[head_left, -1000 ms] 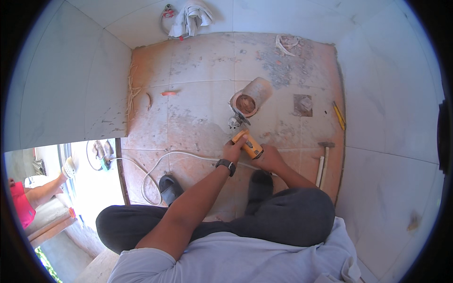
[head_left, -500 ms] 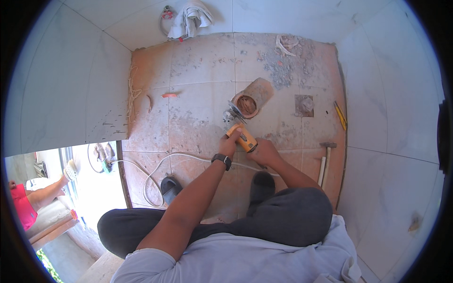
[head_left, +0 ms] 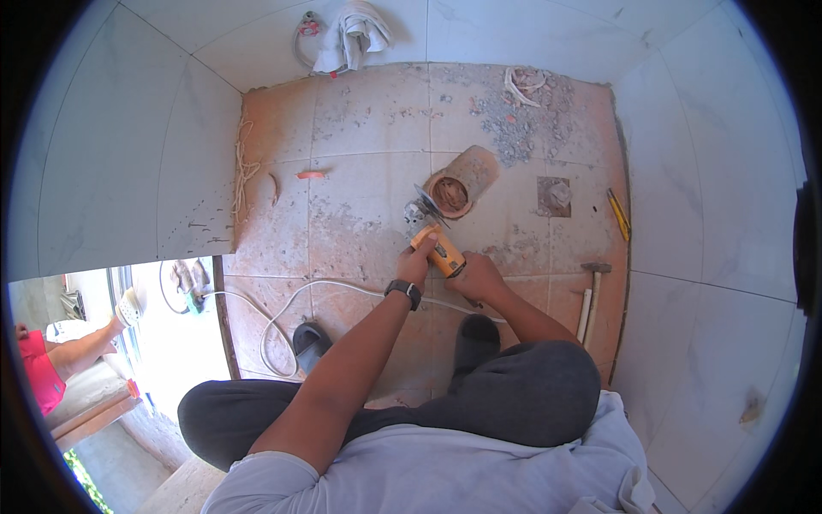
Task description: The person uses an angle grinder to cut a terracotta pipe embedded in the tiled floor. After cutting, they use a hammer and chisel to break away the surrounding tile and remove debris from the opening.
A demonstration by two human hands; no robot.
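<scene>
1. In the head view, the person squatted on a dusty tiled floor (head_left: 360,214) walled with pale tiles. The left hand (head_left: 417,264) was closed around the front of a yellow angle grinder (head_left: 435,244), and the right hand (head_left: 476,276) gripped its rear end.
2. The grinder's disc (head_left: 425,204) sat at the rim of a terracotta-coloured pipe (head_left: 462,180) rising from the floor, just ahead of the hands.
3. A white cable (head_left: 282,313) trailed left across the floor toward the doorway. A hammer (head_left: 589,291) lay near the right wall, a yellow-handled tool (head_left: 618,214) beyond it, rubble (head_left: 514,128) behind the pipe.
</scene>
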